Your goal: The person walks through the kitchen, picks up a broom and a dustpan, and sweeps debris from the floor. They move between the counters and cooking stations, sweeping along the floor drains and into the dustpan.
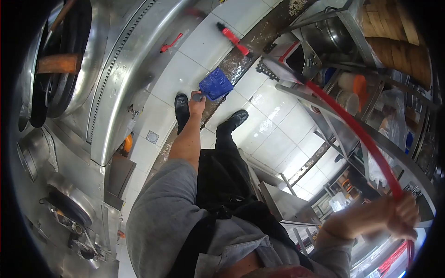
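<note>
My left hand (197,105) reaches far down between my boots, closed around the short grey handle of a blue dustpan (216,85). The pan lies low over a wet, dirty floor channel (234,62). On the right, my right hand (396,217), slightly blurred, is wrapped round the upper part of a long red-handled brush (357,123). Its pole slants away across the view, and the red and black head at its far end is over the tiles beside the channel, apart from the dustpan.
White floor tiles (273,139) are wet in places. Along the left runs a steel cooking range (120,69) with woks. To the right, steel shelving (384,134) holds tubs and bags. A small floor drain (152,136) and a red valve handle (171,44) are near the range.
</note>
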A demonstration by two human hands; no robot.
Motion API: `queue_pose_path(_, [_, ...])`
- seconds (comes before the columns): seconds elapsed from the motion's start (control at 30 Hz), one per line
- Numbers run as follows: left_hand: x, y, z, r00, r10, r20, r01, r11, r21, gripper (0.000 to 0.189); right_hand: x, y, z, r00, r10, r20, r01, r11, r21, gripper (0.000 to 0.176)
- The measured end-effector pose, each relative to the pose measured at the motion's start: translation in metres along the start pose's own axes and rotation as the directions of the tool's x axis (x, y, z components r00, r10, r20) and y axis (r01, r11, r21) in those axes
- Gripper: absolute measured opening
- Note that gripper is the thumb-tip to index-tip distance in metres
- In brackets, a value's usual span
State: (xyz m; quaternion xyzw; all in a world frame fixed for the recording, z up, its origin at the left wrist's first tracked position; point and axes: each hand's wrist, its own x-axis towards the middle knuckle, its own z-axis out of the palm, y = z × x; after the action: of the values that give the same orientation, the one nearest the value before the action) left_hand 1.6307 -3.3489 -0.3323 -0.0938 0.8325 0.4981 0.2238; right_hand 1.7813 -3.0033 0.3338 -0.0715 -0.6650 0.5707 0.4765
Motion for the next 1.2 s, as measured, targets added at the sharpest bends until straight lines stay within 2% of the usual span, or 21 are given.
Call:
queue_pose_path(0.03, [-0.001,0.004,0.004,1.0,-0.006,-0.008,0.006,1.0,-0.011,0.031,-0.003,0.024,0.012,0.99,-0.125,-0.067,0.106,0.967,-0.233,0.056])
queue_pose_path(0.07, [-0.004,0.015,0.009,1.0,-0.016,-0.007,0.016,1.0,0.011,0.031,-0.005,0.053,0.031,0.988,-0.139,-0.063,0.114,0.948,-0.298,0.057])
queue_pose_path(0.13, [-0.011,0.036,0.019,0.999,-0.033,-0.008,0.033,0.999,0.033,0.031,-0.016,0.098,0.06,0.999,0.029,0.018,-0.028,0.998,-0.052,0.054])
queue_pose_path(0.2, [-0.011,0.052,0.034,0.997,0.035,-0.069,-0.03,0.996,0.081,0.031,-0.035,0.106,0.088,0.996,0.074,0.04,-0.072,0.997,-0.041,0.053])
queue_pose_path(0.3, [-0.003,0.054,0.053,0.991,0.102,-0.088,-0.097,0.994,0.057,0.029,-0.039,0.076,0.071,0.983,0.129,0.128,-0.137,0.989,0.052,0.053])
queue_pose_path(0.4, [0.001,0.067,0.064,0.998,0.053,-0.046,-0.05,0.996,0.073,0.027,-0.039,0.048,0.059,0.973,0.216,0.088,-0.223,0.97,0.092,0.053])
queue_pose_path(0.47, [-0.003,0.071,0.069,0.99,0.127,-0.065,-0.119,0.985,0.123,0.025,-0.031,0.03,0.044,0.976,0.204,0.081,-0.21,0.975,0.069,0.051])
queue_pose_path(0.53, [-0.002,0.065,0.065,0.99,0.137,-0.026,-0.13,0.975,0.182,0.024,-0.013,0.007,0.031,0.958,0.219,0.185,-0.263,0.926,0.269,0.048])
queue_pose_path(0.57, [-0.002,0.062,0.062,0.988,0.154,-0.02,-0.148,0.972,0.183,0.024,-0.006,-0.015,0.016,0.974,0.194,0.119,-0.214,0.958,0.19,0.042])
queue_pose_path(0.63, [-0.005,0.054,0.048,0.977,0.207,-0.055,-0.199,0.972,0.125,0.024,0.006,-0.067,-0.012,0.982,0.172,0.077,-0.184,0.965,0.189,0.04])
queue_pose_path(0.67, [-0.004,0.052,0.039,0.987,0.16,0.001,-0.16,0.986,0.04,0.025,0.01,-0.098,-0.027,0.985,0.168,0.045,-0.173,0.967,0.187,0.038])
queue_pose_path(0.73, [0.0,0.045,0.023,0.989,0.102,0.109,-0.088,0.988,-0.126,0.025,0.012,-0.173,-0.066,0.974,0.044,-0.221,-0.052,0.998,-0.03,0.033])
queue_pose_path(0.77, [0.001,0.045,0.017,0.983,0.09,0.158,-0.056,0.977,-0.205,0.026,0.008,-0.208,-0.077,0.961,-0.016,-0.275,0.009,1.0,-0.026,0.033])
queue_pose_path(0.8, [-0.005,0.062,0.007,0.978,0.119,0.17,-0.084,0.976,-0.203,0.026,0.002,-0.244,-0.088,0.941,-0.076,-0.329,0.072,0.997,-0.025,0.033])
queue_pose_path(0.87, [-0.015,0.103,-0.021,0.956,0.04,0.292,0.07,0.931,-0.358,0.027,-0.01,-0.345,-0.165,0.882,-0.349,-0.318,0.383,0.922,0.052,0.031])
queue_pose_path(0.9, [-0.004,0.089,-0.02,0.952,0.184,0.246,-0.094,0.937,-0.337,0.029,-0.023,-0.361,-0.163,0.869,-0.357,-0.343,0.391,0.92,0.035,0.031])
queue_pose_path(1.03, [-0.013,0.139,-0.054,0.934,0.141,0.327,-0.046,0.958,-0.284,0.031,-0.067,-0.418,-0.138,0.987,-0.143,-0.072,0.134,0.984,-0.119,0.026])
queue_pose_path(1.17, [-0.02,0.199,-0.076,0.914,0.148,0.378,-0.052,0.966,-0.252,0.031,-0.108,-0.437,-0.132,0.973,0.059,0.223,0.0,0.967,-0.256,0.037])
queue_pose_path(1.2, [-0.02,0.211,-0.08,0.906,0.168,0.389,-0.065,0.962,-0.265,0.032,-0.108,-0.427,-0.147,0.976,0.043,0.214,0.012,0.968,-0.25,0.037])
